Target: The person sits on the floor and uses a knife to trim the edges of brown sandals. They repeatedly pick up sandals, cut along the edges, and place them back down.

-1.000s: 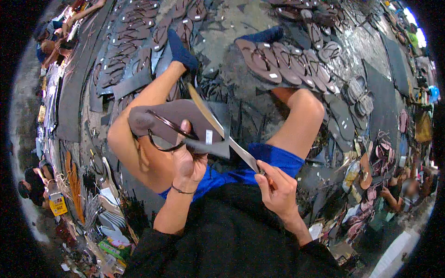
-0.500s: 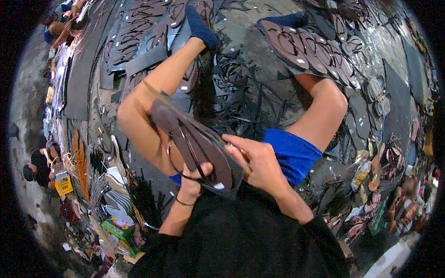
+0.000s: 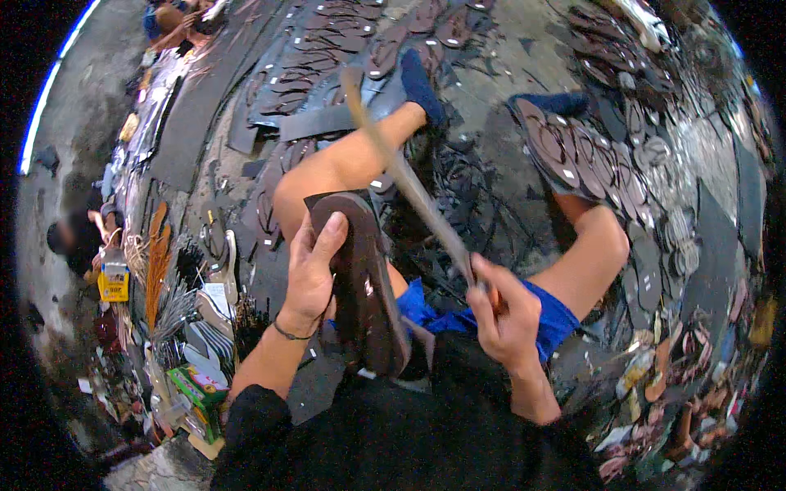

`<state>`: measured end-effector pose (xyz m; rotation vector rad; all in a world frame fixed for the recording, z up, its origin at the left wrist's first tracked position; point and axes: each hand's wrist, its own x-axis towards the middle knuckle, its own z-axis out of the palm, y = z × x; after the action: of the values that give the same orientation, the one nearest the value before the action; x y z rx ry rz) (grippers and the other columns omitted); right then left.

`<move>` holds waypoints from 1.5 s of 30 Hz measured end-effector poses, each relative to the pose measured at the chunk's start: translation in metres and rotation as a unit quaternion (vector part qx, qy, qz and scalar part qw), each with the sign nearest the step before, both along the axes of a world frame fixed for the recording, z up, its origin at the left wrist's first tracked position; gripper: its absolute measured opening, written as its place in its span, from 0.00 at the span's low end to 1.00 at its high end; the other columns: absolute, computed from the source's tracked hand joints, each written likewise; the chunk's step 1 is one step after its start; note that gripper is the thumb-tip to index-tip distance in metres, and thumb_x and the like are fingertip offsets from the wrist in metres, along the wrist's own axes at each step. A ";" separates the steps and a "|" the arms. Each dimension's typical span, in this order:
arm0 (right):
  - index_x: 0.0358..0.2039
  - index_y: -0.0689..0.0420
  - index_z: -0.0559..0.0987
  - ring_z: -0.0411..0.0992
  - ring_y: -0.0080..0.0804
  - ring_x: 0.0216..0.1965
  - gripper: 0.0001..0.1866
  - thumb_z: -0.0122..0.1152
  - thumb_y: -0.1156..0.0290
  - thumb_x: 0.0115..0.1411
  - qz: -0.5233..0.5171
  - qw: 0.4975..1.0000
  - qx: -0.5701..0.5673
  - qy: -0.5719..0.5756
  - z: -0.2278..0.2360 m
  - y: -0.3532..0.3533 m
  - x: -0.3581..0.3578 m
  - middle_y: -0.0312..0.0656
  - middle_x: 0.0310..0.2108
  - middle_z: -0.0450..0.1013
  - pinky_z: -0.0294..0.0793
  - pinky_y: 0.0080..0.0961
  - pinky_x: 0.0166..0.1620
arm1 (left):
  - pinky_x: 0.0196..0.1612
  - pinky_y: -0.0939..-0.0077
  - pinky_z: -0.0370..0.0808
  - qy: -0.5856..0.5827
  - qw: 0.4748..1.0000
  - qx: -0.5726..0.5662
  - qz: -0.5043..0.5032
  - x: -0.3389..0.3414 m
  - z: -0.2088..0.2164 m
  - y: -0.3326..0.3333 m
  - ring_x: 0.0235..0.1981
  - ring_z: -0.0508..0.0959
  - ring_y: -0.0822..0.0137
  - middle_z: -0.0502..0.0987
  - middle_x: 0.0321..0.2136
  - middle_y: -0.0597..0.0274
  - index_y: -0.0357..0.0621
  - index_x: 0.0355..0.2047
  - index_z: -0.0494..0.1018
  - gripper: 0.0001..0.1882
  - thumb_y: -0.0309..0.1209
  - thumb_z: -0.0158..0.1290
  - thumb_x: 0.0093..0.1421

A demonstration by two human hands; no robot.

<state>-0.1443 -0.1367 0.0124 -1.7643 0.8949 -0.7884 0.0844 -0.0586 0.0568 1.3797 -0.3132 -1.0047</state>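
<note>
Brown sandal (image 3: pixel 372 286), at seven o'clock of centre, has swung toward twelve — left hand (image 3: pixel 311 266) now pinching its far end; knife (image 3: pixel 417 195), now clear, points to eleven, right hand (image 3: pixel 509 315) clenched round it.

A flip-flop (image 3: pixel 360 254) is in the left hand (image 3: pixel 311 270), a knife (image 3: pixel 415 192) to its right in the right hand (image 3: pixel 508 315), tip beyond. On the floor (image 3: pixel 506 74), offcuts (image 3: pixel 467 176) lie between the legs (image 3: pixel 348 173), flip-flop rows (image 3: pixel 323 53) beyond.

Grey floor (image 3: pixel 532 69), worn, dark stains, lighter patches at left, narrow bright white strip (image 3: pixel 29 143) along far left edge, pale sheen (image 3: pixel 692 135) at far right.
</note>
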 end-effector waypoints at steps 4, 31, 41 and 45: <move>0.42 0.57 0.79 0.74 0.31 0.24 0.18 0.68 0.69 0.50 0.082 0.996 0.015 0.032 -0.032 0.041 -0.051 0.44 0.35 0.78 0.74 0.23 0.29 | 0.44 0.80 0.72 -0.005 0.999 0.034 -0.005 -0.004 0.012 0.010 0.39 0.75 0.76 0.75 0.40 0.66 0.41 0.50 0.67 0.16 0.36 0.46 0.67; 0.39 0.60 0.79 0.75 0.50 0.24 0.16 0.58 0.61 0.59 0.380 0.907 0.084 0.161 0.080 -0.110 0.034 0.50 0.22 0.75 0.74 0.40 0.28 | 0.46 0.73 0.71 -0.040 0.962 0.028 -0.269 -0.037 -0.009 -0.003 0.42 0.74 0.72 0.75 0.38 0.61 0.37 0.45 0.71 0.16 0.31 0.57 0.58; 0.57 0.60 0.70 0.69 0.18 0.38 0.22 0.55 0.66 0.64 0.238 0.903 0.290 -0.209 0.044 -0.078 0.019 0.35 0.40 0.75 0.70 0.18 0.41 | 0.39 0.81 0.71 -0.247 0.858 -0.054 -0.446 0.013 0.081 -0.034 0.33 0.76 0.71 0.77 0.32 0.64 0.40 0.39 0.73 0.19 0.37 0.64 0.52; 0.56 0.61 0.71 0.69 0.19 0.42 0.22 0.57 0.66 0.63 0.195 0.921 0.297 -0.161 0.025 -0.051 0.015 0.38 0.45 0.74 0.70 0.18 0.45 | 0.43 0.77 0.71 0.054 0.897 -0.154 -0.410 -0.041 -0.011 0.018 0.39 0.77 0.69 0.77 0.39 0.60 0.42 0.37 0.74 0.18 0.43 0.59 0.56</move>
<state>-0.1296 -0.1875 0.0377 -1.1718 0.4649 -0.4568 0.0434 -0.0406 0.0460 0.8811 -0.9804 -1.6266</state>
